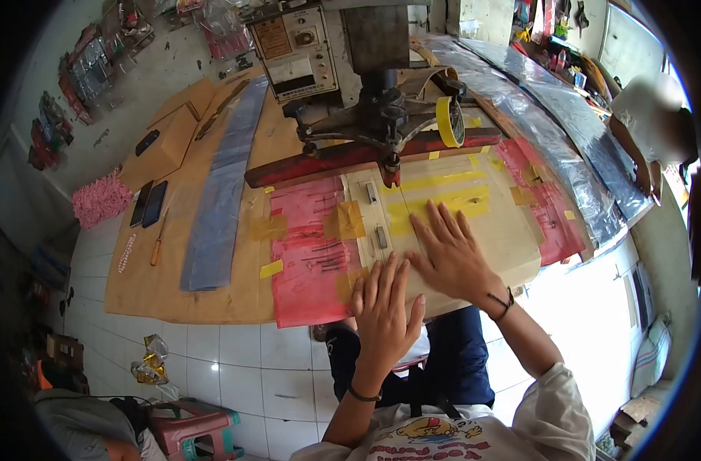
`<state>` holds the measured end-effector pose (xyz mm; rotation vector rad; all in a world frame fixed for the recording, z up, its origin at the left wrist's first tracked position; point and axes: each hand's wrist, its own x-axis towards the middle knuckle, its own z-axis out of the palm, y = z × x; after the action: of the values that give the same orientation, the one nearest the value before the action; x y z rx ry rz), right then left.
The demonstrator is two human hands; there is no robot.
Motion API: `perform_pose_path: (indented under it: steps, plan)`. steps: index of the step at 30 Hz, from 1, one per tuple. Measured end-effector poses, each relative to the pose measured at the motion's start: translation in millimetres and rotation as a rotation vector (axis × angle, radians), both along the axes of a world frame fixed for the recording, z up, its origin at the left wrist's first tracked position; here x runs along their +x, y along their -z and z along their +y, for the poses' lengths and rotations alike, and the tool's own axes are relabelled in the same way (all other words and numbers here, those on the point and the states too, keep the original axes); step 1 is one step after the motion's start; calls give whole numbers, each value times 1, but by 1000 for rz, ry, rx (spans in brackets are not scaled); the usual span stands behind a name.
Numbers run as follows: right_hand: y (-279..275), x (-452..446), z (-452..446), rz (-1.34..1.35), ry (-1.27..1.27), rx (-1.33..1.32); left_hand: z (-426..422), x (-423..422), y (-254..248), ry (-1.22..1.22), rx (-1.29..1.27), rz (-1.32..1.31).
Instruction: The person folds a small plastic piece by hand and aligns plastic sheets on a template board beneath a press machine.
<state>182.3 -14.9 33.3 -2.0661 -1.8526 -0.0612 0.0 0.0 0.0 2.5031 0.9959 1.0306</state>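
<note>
My left hand [384, 307] lies on the near edge of the taped work surface, fingers stretched forward, close to a small metal piece [381, 237]. A second metal piece [371, 193] sits farther up. My right hand [454, 257] rests flat with its fingers spread, fingertips on the yellow tape strips [442, 207] of the pale board [512, 250]. Red sheets [308, 261] flank the board on both sides. Above it stands a machine head [385, 115] with a long red bar [312, 169] across the far part of the board. Neither hand holds anything.
On the wooden table [135, 288] at left lie a bluish plastic strip [220, 200], two phones [154, 203], a screwdriver [157, 244] and cardboard [162, 146]. Another person [646, 123] is at the right; part of a person [89, 422] shows lower left beside a stool [193, 430].
</note>
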Motion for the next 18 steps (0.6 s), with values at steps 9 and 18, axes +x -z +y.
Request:
perform_pose_path:
  steps: [9, 18]
  plan:
    - [-41, 17, -22, 136, -43, -65, -2, -5, 0, 34, 135, -23]
    - [-40, 37, 34, 104, -36, -56, 0, -6, -2, 95, 110, -155]
